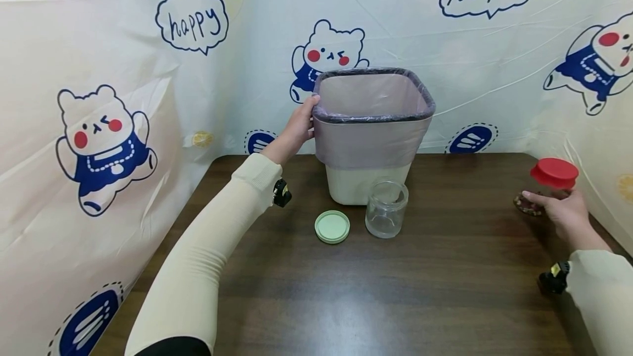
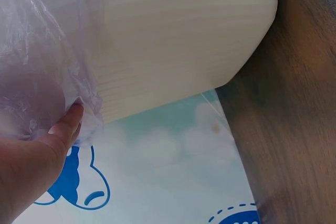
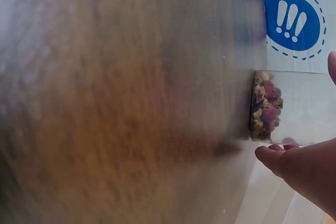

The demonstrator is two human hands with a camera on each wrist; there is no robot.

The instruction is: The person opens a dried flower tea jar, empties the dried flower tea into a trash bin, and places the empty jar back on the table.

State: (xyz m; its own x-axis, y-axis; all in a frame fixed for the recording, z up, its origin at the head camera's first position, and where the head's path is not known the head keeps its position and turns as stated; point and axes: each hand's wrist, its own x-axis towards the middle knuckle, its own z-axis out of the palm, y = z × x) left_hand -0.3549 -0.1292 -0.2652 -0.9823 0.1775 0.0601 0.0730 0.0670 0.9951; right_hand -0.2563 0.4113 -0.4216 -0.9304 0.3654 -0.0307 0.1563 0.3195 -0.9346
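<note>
A pale trash can (image 1: 368,183), lined with a translucent plastic bag (image 1: 371,144) folded over its rim, stands at the back of the table. My left hand (image 1: 298,125) grips its left side just under the rim; the bag partly covers the view of the grip in the left wrist view (image 2: 31,163). At the far right, my right hand (image 1: 568,214) holds a clear jar with a red lid (image 1: 555,172). Dried flowers (image 3: 268,106) fill the bottom of that jar, and its upper part runs out of the right wrist view.
An uncapped glass jar (image 1: 387,210) stands in front of the trash can. Left of it, a light green lid (image 1: 332,227) lies on the brown table (image 1: 376,295). A printed cloth (image 1: 257,43) hangs behind and along both sides.
</note>
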